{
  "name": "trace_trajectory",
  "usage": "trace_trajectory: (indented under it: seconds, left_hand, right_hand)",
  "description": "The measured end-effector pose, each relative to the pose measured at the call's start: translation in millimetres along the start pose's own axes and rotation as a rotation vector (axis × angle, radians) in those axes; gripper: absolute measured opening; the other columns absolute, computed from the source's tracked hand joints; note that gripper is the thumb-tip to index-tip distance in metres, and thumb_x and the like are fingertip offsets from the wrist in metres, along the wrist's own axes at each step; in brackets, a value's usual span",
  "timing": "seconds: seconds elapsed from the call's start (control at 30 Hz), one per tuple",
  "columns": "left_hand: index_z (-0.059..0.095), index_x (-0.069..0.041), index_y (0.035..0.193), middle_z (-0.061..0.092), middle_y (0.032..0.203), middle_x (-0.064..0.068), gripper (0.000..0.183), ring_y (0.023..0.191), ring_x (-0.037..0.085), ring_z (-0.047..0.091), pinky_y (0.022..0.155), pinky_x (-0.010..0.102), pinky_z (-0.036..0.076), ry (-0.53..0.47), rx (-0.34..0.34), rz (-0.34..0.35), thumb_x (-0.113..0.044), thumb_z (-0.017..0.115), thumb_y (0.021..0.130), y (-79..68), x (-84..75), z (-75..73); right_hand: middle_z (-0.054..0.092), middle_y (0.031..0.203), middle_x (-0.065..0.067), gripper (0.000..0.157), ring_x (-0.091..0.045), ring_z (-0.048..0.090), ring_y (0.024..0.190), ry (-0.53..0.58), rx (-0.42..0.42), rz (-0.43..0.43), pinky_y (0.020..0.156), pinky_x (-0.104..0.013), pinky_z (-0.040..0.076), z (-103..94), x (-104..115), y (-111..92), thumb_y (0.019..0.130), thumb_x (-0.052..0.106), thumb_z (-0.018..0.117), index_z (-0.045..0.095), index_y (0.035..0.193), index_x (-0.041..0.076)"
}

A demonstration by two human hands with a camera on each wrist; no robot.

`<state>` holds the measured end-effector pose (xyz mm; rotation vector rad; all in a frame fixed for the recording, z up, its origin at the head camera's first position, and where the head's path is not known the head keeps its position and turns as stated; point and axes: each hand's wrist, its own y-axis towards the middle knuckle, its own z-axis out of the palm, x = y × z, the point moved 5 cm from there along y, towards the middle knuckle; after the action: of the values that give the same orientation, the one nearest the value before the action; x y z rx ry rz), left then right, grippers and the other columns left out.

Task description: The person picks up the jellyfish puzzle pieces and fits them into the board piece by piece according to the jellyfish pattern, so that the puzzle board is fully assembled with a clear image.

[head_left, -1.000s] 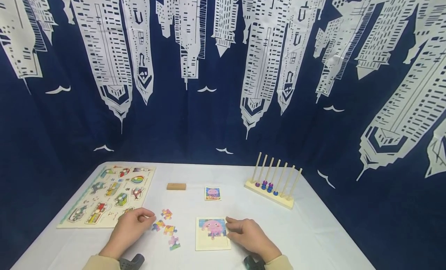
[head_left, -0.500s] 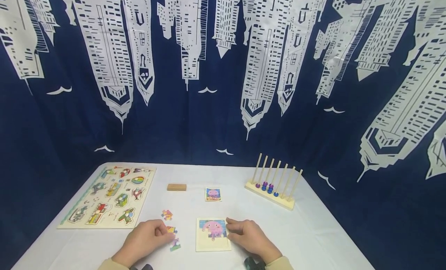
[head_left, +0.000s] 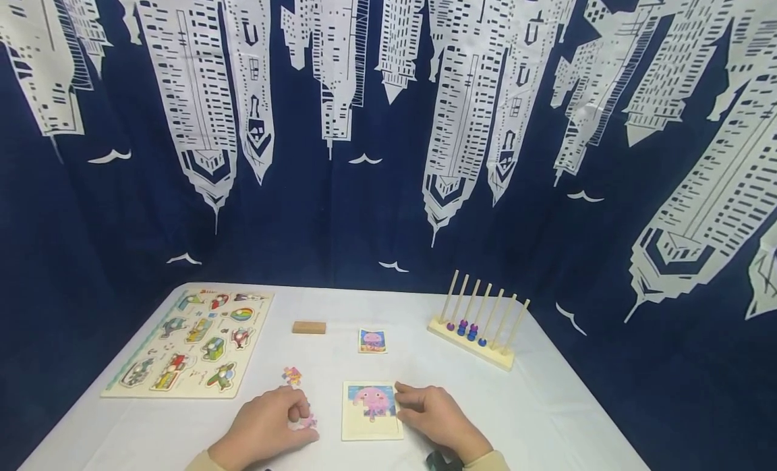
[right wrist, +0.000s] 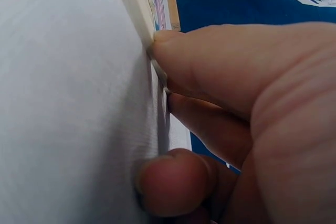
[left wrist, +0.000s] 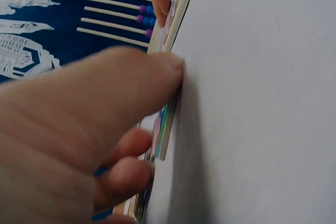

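My left hand [head_left: 264,420] is low over the loose jigsaw pieces, thumb and fingertips around a pink and green jigsaw piece [head_left: 309,422]. In the left wrist view, the thumb meets the near side of this jigsaw piece [left wrist: 165,129], which lies flat close to the white surface. A pink and yellow piece [head_left: 293,375] lies just beyond the hand; others are hidden beneath it. My right hand [head_left: 440,417] grips the right edge of the puzzle tray [head_left: 358,430], whose upper part shows a pink octopus. In the right wrist view, its thumb presses the rim of the tray [right wrist: 137,14].
Behind the tray lies a small octopus picture card [head_left: 372,341], with a wooden block [head_left: 309,328] to its left. A bead stacker [head_left: 485,355] with upright rods stands at back right. The knob puzzle board [head_left: 139,393] covers the left of the white table [head_left: 546,417].
My left hand has moved right and toward me, across the loose pieces to the pink and green jigsaw piece. The right hand stays at the tray's edge.
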<state>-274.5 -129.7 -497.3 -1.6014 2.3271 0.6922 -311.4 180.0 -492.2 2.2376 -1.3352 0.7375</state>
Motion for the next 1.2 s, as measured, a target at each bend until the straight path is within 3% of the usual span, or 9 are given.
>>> trace_trajectory:
  seconds: [0.17,0.3,0.53,0.7,0.87,1.03,1.2]
  left_hand:
    - [0.07,-0.038,0.093,0.06,0.089,-0.025,0.022,0.079,-0.004,0.057,0.066,0.026,0.049,-0.009,0.034,0.116,-0.046,0.085,0.079,-0.5,0.2,-5.0]
    - [0.072,-0.037,0.099,0.065,0.097,-0.025,0.023,0.089,-0.001,0.063,0.075,0.031,0.054,-0.037,0.053,0.166,-0.036,0.085,0.08,-0.8,-1.4,-8.4]
    - [0.071,-0.037,0.098,0.068,0.1,-0.024,0.029,0.094,0.004,0.067,0.082,0.038,0.056,0.001,0.038,0.121,-0.044,0.087,0.075,-1.7,3.1,-16.0]
    - [0.071,-0.038,0.098,0.071,0.102,-0.023,0.028,0.097,0.008,0.069,0.085,0.042,0.056,-0.03,0.064,0.09,-0.041,0.088,0.076,-1.3,7.0,-15.8]
    - [0.071,-0.036,0.099,0.07,0.101,-0.024,0.028,0.094,0.003,0.066,0.084,0.036,0.056,-0.07,0.066,0.108,-0.04,0.088,0.076,-0.8,6.2,-15.5]
    - [0.071,-0.032,0.1,0.069,0.099,-0.023,0.028,0.076,-0.004,0.056,0.071,0.024,0.05,-0.159,0.03,0.152,-0.033,0.088,0.078,2.3,3.2,-12.2]
    - [0.072,-0.032,0.099,0.069,0.098,-0.024,0.025,0.077,-0.005,0.053,0.073,0.026,0.051,-0.166,-0.032,0.174,-0.028,0.087,0.079,8.2,-4.4,-7.1]
  right_hand:
    - [0.065,0.14,0.0,0.035,-0.034,0.059,0.133,-0.008,0.011,0.036,0.11,-0.062,0.04,0.9,1,2,0.091,0.031,0.076,0.076,0.121,0.013]
    - [0.065,0.14,0.0,0.035,-0.034,0.059,0.133,-0.013,0.009,0.045,0.109,-0.061,0.041,1.5,1,0,0.091,0.031,0.076,0.076,0.121,0.013]
    - [0.065,0.14,0.0,0.035,-0.034,0.059,0.133,-0.014,0.008,0.025,0.11,-0.062,0.04,1.0,4,0,0.091,0.031,0.076,0.076,0.121,0.012]
    - [0.065,0.14,-0.002,0.035,-0.035,0.058,0.133,-0.004,0.008,0.013,0.11,-0.062,0.04,0.2,3,-1,0.091,0.03,0.075,0.075,0.121,0.011]
    - [0.065,0.14,-0.002,0.035,-0.036,0.058,0.133,-0.005,0.007,-0.004,0.109,-0.063,0.04,-0.6,4,-1,0.092,0.03,0.075,0.075,0.121,0.01]
    - [0.065,0.141,-0.001,0.035,-0.036,0.057,0.134,-0.006,0.01,0.009,0.11,-0.063,0.039,0.3,2,0,0.092,0.03,0.075,0.075,0.122,0.011]
    - [0.064,0.141,0.0,0.034,-0.035,0.058,0.134,-0.004,0.013,0.018,0.11,-0.061,0.04,0.2,1,0,0.093,0.03,0.075,0.075,0.122,0.012]
